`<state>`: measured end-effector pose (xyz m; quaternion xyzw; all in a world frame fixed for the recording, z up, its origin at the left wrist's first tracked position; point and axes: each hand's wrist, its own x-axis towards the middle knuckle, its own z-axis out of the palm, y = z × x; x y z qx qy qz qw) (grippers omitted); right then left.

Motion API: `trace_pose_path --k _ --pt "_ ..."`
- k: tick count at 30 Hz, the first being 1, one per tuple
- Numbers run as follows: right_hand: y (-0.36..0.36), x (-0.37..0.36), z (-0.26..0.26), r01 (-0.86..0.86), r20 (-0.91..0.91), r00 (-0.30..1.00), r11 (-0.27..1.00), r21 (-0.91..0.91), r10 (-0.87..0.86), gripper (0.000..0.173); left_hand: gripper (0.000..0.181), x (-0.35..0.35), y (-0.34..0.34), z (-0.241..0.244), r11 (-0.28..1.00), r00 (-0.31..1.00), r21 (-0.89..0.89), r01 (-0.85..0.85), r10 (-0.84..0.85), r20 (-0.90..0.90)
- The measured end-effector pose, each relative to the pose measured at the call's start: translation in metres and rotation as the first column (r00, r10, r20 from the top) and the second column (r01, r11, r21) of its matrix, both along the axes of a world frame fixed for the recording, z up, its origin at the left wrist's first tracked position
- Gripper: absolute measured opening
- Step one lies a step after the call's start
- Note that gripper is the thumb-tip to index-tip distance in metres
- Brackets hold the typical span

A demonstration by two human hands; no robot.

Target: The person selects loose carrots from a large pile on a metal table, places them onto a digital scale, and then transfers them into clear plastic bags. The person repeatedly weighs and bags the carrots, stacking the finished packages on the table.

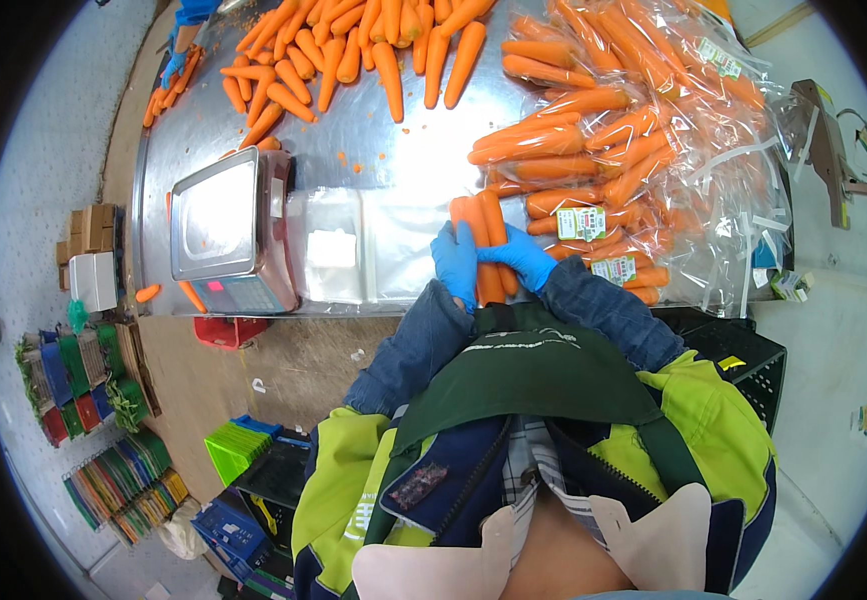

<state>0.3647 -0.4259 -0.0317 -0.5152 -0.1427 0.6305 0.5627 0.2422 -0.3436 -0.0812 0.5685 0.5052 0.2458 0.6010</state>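
Note:
At the near edge of the steel table, my left hand (pixel 454 259) and my right hand (pixel 522 257), both in blue gloves, hold a small bunch of carrots (pixel 490 283) between them. The carrots lie side by side, pointing away from me. Clear plastic bags (pixel 403 247) lie flat just left of my hands, with a white item (pixel 331 249) on them. Further left stands a weighing scale with a steel tray (pixel 215 217). Bagged carrots (pixel 538 142) are piled to the right, some bags bearing a printed label (pixel 581 223).
Loose carrots (pixel 388 75) are heaped at the table's far side. A co-worker's gloved hand (pixel 173 69) touches carrots at the far left. A red crate (pixel 229 331) sits below the front edge, a black crate (pixel 760 375) at right. Stacked crates (pixel 73 375) stand on the left.

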Motion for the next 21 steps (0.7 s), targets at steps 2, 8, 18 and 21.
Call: trace_pose_path --k 2,8,18,21 --pt "0.001 -0.005 0.005 0.015 -0.065 0.998 1.0 0.025 -0.013 0.065 0.042 0.001 0.004 0.009 0.971 0.951 -0.239 0.026 0.05 0.305" --pt "0.004 -0.004 0.045 0.066 -0.028 0.998 0.992 0.106 -0.063 0.062 0.04 0.025 -0.012 0.105 0.962 0.817 -0.273 -0.015 0.17 0.55" --pt "0.019 0.027 0.052 -0.027 0.75 0.66 0.996 0.083 -0.044 0.079 0.017 -0.034 0.034 0.051 0.738 0.914 0.572 0.358 -0.151 -0.376" --pt "0.027 0.031 0.089 -0.213 0.846 0.292 0.893 -0.397 0.446 0.091 0.014 -0.039 0.028 0.028 0.719 0.882 0.569 0.398 -0.13 -0.453"
